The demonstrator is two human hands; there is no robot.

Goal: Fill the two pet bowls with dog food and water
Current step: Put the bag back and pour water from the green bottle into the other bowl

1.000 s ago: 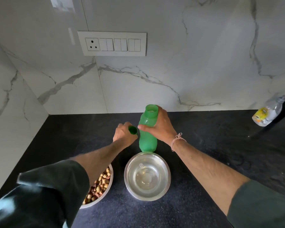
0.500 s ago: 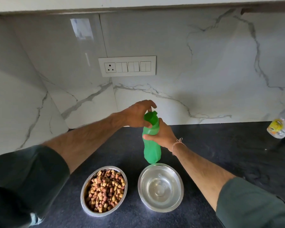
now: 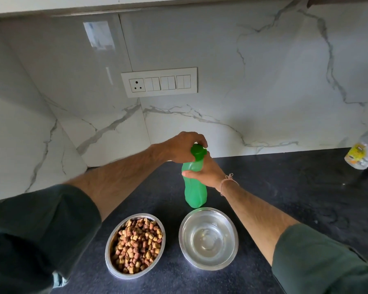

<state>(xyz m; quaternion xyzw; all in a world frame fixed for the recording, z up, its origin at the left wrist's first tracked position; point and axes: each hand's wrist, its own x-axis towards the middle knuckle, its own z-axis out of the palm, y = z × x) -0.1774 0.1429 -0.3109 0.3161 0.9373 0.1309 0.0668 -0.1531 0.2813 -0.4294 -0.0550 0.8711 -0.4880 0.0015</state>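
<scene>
Low in the middle, the food bowl (image 3: 109, 248) and the water bowl (image 3: 235, 237) sit close, not touching. Just behind stands the green bottle (image 3: 195, 188): right hand (image 3: 207, 172) wraps its body, left hand (image 3: 180, 148) curls round its cap (image 3: 198, 152). Bare counter (image 3: 285, 187) runs right to a clear bottle (image 3: 362, 152).

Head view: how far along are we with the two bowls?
Both fills look done: the left bowl holds kibble, the right bowl holds water. In hand: the right hand grips the green bottle, upright on the counter behind that bowl, while the left hand grips its cap on top. Left: probably seating the cap and letting go.
</scene>
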